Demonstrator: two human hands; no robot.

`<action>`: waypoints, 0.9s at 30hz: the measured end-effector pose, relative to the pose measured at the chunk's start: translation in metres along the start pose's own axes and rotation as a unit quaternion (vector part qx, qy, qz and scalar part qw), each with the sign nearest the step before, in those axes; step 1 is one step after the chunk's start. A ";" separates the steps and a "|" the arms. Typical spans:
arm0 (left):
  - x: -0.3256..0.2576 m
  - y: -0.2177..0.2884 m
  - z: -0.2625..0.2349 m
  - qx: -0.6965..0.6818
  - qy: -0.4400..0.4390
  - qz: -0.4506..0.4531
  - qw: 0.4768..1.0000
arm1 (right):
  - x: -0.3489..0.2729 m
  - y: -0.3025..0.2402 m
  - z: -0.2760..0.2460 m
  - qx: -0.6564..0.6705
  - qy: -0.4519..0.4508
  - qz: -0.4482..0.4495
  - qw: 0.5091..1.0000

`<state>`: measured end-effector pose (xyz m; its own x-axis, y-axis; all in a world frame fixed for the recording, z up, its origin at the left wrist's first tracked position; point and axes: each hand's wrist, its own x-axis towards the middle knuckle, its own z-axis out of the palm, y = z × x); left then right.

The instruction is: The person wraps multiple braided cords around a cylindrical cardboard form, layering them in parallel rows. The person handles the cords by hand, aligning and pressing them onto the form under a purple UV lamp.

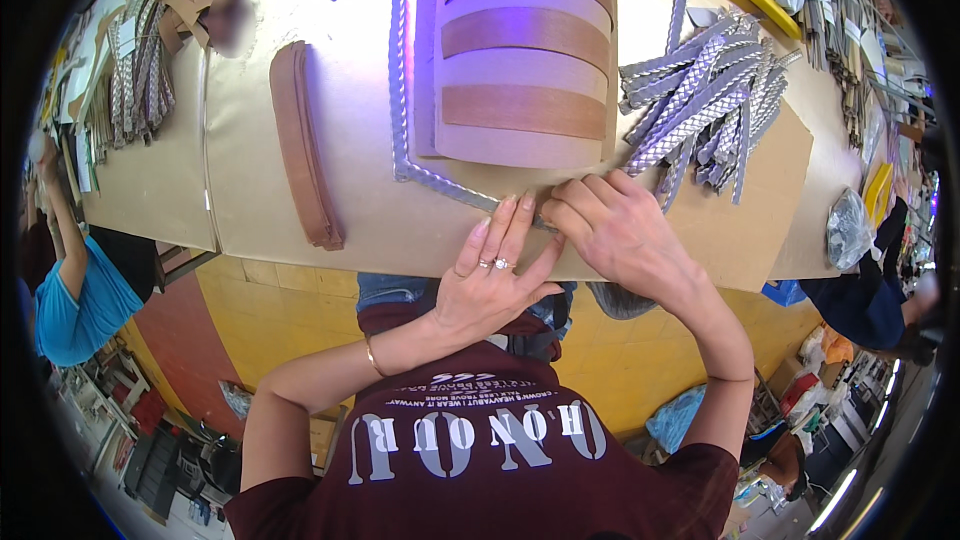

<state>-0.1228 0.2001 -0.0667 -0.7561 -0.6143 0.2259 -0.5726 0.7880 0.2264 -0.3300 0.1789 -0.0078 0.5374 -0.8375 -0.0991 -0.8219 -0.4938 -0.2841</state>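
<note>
Strip (450,188): long axis runs nearward, then bends rightward
Left hand (487,280): fingers straight, spread, resting on strip
Right hand (620,230): fingers curled at strip's end; cannot tell hold

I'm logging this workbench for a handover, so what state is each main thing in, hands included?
Long braided strip: sharply bent, one end by the hands
Left hand: fingers extended over that strip
Right hand: fingers curled near its end, grip unclear
Pile of braided strips: loosely heaped
Brown straps: stacked together
Brown bands: spaced apart across the tan panel
Clear plastic bag: crumpled
</note>
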 end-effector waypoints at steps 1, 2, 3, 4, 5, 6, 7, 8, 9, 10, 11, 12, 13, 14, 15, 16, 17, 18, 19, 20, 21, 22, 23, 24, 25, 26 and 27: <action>-0.001 0.001 0.001 0.002 -0.002 -0.001 1.000 | 0.000 0.000 0.000 0.000 -0.003 0.000 1.000; -0.002 0.001 0.002 0.002 -0.006 -0.002 1.000 | 0.001 -0.001 -0.001 -0.005 0.006 -0.001 1.000; -0.003 0.002 0.003 0.008 -0.006 0.000 1.000 | 0.003 -0.002 -0.001 -0.009 0.015 -0.001 1.000; -0.005 0.002 0.004 0.012 -0.008 0.001 1.000 | 0.004 -0.002 -0.002 -0.014 0.024 -0.002 1.000; -0.006 0.002 0.005 0.016 -0.010 0.001 1.000 | 0.006 -0.003 -0.003 -0.023 0.049 -0.018 0.998; -0.007 0.003 0.007 0.017 -0.013 -0.005 1.000 | 0.007 -0.003 -0.005 -0.032 0.073 -0.036 0.996; -0.008 0.004 0.009 0.019 -0.016 -0.011 1.000 | 0.009 -0.003 -0.006 -0.039 0.090 -0.052 0.994; -0.008 0.004 0.009 0.025 -0.016 -0.012 0.999 | 0.010 -0.005 -0.004 -0.042 0.106 -0.055 0.992; -0.009 0.005 0.010 0.009 -0.025 -0.020 0.999 | 0.011 -0.006 -0.003 -0.043 0.114 -0.055 0.991; -0.009 0.005 0.009 -0.003 -0.031 -0.024 0.999 | 0.010 -0.007 -0.001 -0.051 0.093 -0.056 0.993; -0.008 0.005 0.008 -0.008 -0.030 -0.024 0.999 | 0.009 -0.009 0.002 0.005 0.145 -0.034 0.989; -0.008 0.005 0.007 -0.012 -0.039 -0.034 0.999 | 0.007 -0.010 0.007 0.053 0.166 -0.014 0.985; -0.008 0.005 0.005 -0.011 -0.042 -0.040 0.998 | 0.004 -0.012 0.011 0.110 0.189 0.006 0.976; -0.007 0.005 0.003 -0.017 -0.044 -0.049 0.998 | -0.002 -0.016 0.014 0.184 0.179 0.068 0.964; -0.006 0.004 0.001 -0.006 -0.046 -0.046 0.998 | -0.009 -0.022 0.016 0.263 0.172 0.130 0.940; -0.005 0.004 0.000 -0.002 -0.048 -0.044 0.998 | -0.015 -0.027 0.018 0.341 0.164 0.192 0.906; -0.005 0.004 -0.001 0.000 -0.052 -0.039 0.998 | -0.020 -0.032 0.018 0.392 0.170 0.210 0.879; -0.004 0.003 -0.002 0.000 -0.052 -0.042 0.998 | -0.024 -0.036 0.017 0.441 0.177 0.227 0.850; -0.003 0.003 -0.003 -0.001 -0.052 -0.044 0.998 | -0.025 -0.039 0.016 0.487 0.198 0.233 0.818; -0.002 0.002 -0.003 -0.002 -0.052 -0.045 0.998 | -0.024 -0.043 0.016 0.483 0.194 0.267 0.811; -0.002 0.001 -0.004 0.004 -0.053 -0.042 0.998 | -0.021 -0.048 0.016 0.477 0.202 0.291 0.804; -0.002 0.000 -0.004 0.009 -0.054 -0.042 0.998 | -0.017 -0.051 0.017 0.471 0.208 0.313 0.798; -0.001 0.000 -0.003 0.018 -0.050 -0.042 0.998 | -0.012 -0.054 0.017 0.455 0.211 0.334 0.798; -0.001 0.000 -0.003 0.021 -0.053 -0.044 0.997 | -0.008 -0.056 0.017 0.439 0.212 0.353 0.798; -0.001 0.000 -0.003 0.027 -0.051 -0.045 0.997 | -0.005 -0.058 0.017 0.421 0.216 0.362 0.803; -0.001 0.001 -0.003 0.031 -0.048 -0.047 0.997 | -0.003 -0.059 0.017 0.413 0.218 0.373 0.801; 0.000 0.001 -0.003 0.041 -0.047 -0.047 0.997 | -0.002 -0.059 0.017 0.403 0.224 0.374 0.804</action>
<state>-0.1217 0.2008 -0.0634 -0.7224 -0.6816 0.1168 -0.6629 0.7306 0.1638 -0.2790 0.2138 -0.0065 -0.3216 -0.9190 -0.2281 -0.3962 0.3494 -0.8491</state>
